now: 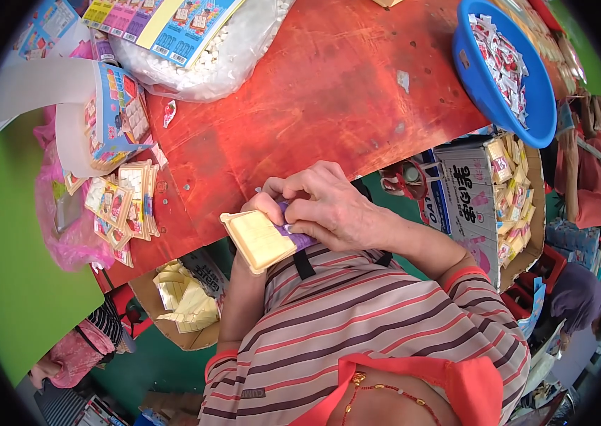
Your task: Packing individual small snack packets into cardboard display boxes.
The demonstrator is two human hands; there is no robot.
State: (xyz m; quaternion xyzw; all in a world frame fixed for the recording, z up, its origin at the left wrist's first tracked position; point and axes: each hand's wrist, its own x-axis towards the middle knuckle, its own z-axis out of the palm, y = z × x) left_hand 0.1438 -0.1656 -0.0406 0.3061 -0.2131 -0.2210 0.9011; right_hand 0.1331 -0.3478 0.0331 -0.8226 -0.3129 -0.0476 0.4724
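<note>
Close to my body, just over the table's near edge, a cream plastic tray pack (261, 238) with a purple part at its right end is held between both hands. My left hand (266, 204) is closed around its far side, partly hidden behind the pack. From the right, my right hand (332, 204) pinches the purple end, with thumb and bent fingers closed on it. Whether the purple part is card or film I cannot make out. Left of my hands, a pile of small filled packs (126, 202) lies at the table's left edge.
The red table (300, 121) bears a clear bag of white pieces (222, 64) under printed sheets (172, 21), a printed roll (112, 106) and a blue basin (543, 106) of sachets. Below stand a carton of packs (517, 206) right and a carton with cream trays (187, 298) left.
</note>
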